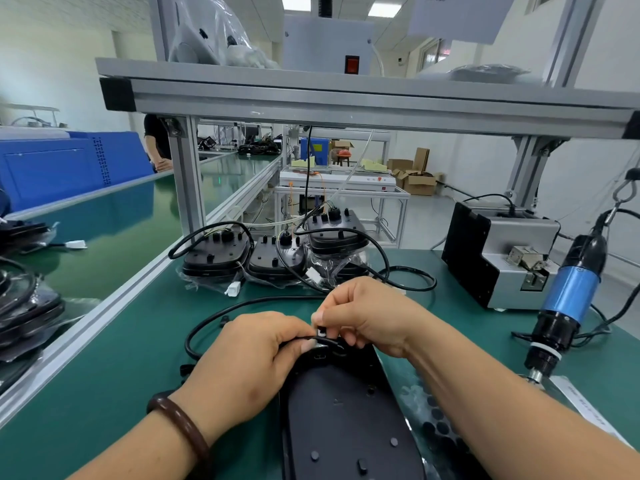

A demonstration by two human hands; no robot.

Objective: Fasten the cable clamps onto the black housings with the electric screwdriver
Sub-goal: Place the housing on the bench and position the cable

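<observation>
White walls (52, 64), aluminium shelf frame (346, 98), ceiling lights (382, 9)

No legible text.

A white sign (457, 15) hanging at 1 o'clock carries a dark printed line on its top edge, too blurred to read. A white paper strip (585, 407) lying on the bench at 4 o'clock bears small print, too small to make out.

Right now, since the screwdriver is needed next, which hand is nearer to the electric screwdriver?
Right. The right hand, pinching the cable clamp, sits left of the electric screwdriver; the left hand grips the cable farther left again.
</observation>
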